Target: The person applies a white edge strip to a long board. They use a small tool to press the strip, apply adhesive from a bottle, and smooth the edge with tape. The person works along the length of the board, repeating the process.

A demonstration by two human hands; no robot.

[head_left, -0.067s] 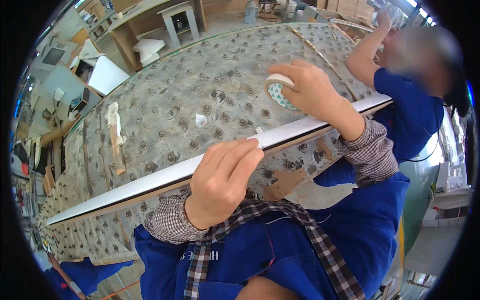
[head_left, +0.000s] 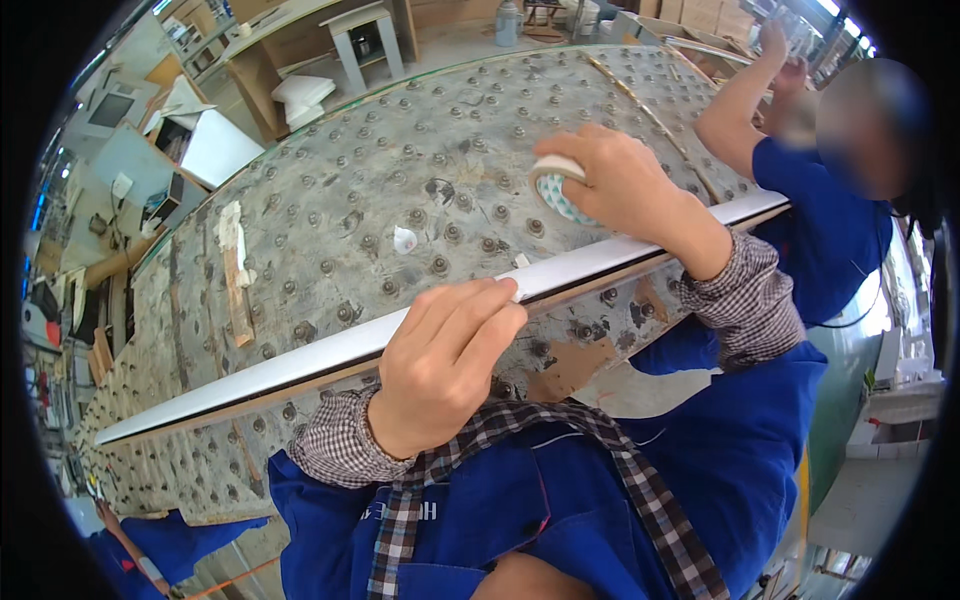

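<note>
A long white strip (head_left: 270, 365) with a black lower edge lies slantwise across the worktable, from the lower left up to the right. My left hand (head_left: 445, 360) is closed over its middle, thumb hidden, and a small pale bit shows at the fingertips. Just beyond them, a small white piece (head_left: 521, 261) sits at the strip's far edge. My right hand (head_left: 625, 180) grips a roll of masking tape (head_left: 562, 192), pale outside with a green-and-white patterned core. The roll is tilted and held above the table on the strip's far side.
The grey worktable (head_left: 380, 170) is studded with ball rollers. On it lie a thin wooden piece (head_left: 235, 280), a white scrap (head_left: 404, 240) and a long thin rod (head_left: 650, 120). A co-worker in blue (head_left: 820, 220) stands close at the right; another person's arm (head_left: 130, 550) shows at lower left.
The tape roll has turned slightly in my right hand, so less of its patterned core shows. My left hand stays on the strip. The co-worker's head has shifted a little rightward.
</note>
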